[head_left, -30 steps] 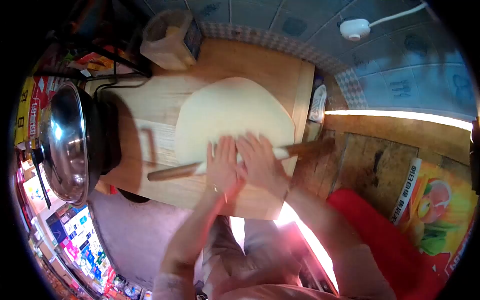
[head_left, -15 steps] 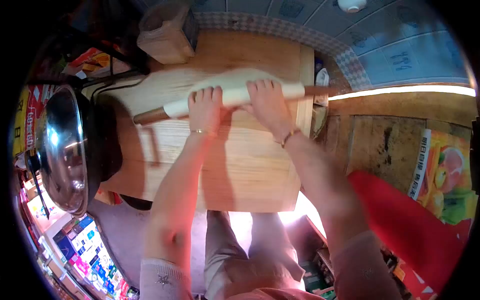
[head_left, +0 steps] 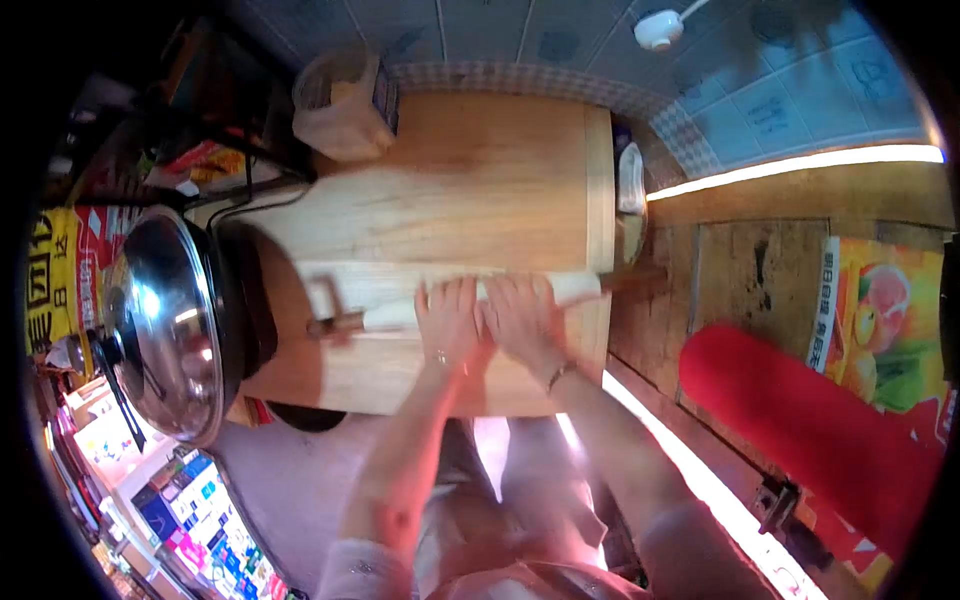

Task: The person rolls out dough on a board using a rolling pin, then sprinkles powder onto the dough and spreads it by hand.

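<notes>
My left hand [head_left: 450, 322] and my right hand [head_left: 523, 318] lie side by side over the middle of a rolling pin, fingers curled over it. Pale dough [head_left: 577, 288] is wrapped around the pin. The brown ends of the rolling pin [head_left: 632, 279] stick out on both sides, slightly blurred. Beneath it is a light wooden board [head_left: 470, 185], with the pin close to the board's near edge. My palms hide the middle of the dough.
On the left stands a pan with a shiny domed lid [head_left: 165, 320]. A whitish plastic container [head_left: 345, 115] sits at the board's back left corner. To the right are a red rounded object [head_left: 770, 410] and a colourful fruit-printed box [head_left: 880, 310]. A tiled wall [head_left: 480, 30] runs behind.
Both hands have drawn the dough-wrapped rolling pin from the far part of the board towards me. They are now closer together. The camera view has shifted a little too.
</notes>
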Motion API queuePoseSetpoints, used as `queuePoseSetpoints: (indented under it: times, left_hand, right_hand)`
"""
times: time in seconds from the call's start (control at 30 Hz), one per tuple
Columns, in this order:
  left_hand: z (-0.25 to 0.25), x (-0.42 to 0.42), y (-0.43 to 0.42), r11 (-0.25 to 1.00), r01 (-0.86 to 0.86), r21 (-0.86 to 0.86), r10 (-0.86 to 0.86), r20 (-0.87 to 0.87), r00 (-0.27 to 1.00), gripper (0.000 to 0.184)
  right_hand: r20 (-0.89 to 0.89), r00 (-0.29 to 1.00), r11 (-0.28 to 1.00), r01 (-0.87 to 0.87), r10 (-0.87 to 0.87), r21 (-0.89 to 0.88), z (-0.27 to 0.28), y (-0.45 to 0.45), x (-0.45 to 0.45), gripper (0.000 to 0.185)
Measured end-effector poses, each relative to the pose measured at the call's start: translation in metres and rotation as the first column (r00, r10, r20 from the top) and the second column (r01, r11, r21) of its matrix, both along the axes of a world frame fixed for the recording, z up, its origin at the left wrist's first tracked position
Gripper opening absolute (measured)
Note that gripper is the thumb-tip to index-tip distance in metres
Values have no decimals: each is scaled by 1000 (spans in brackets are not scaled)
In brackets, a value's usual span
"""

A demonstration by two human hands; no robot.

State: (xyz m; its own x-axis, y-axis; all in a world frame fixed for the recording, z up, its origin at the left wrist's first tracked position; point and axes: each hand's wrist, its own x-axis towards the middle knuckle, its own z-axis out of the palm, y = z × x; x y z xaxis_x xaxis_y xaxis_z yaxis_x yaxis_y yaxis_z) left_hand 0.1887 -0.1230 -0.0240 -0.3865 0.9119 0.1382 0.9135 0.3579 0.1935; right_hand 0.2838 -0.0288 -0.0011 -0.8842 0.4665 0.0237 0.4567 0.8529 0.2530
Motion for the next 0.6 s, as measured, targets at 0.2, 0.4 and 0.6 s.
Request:
queuePoseSetpoints:
  times: [0.2,0.4,0.6]
  left_hand:
    - [8,-50,57,998,-35,-54,39,67,997,32]
    - [-13,-70,38,963,-176,202,197,-86,977,31]
    - [-11,-122,101,977,-110,182,151,-228,962,24]
  right_hand:
    - [-200,978,965,12,-67,-262,-4,41,-37,31]
    - [-488,872,1000,19,-29,-25,-8,71,-14,29]
    - [-341,922,965,102,-182,-240,-13,124,-58,31]
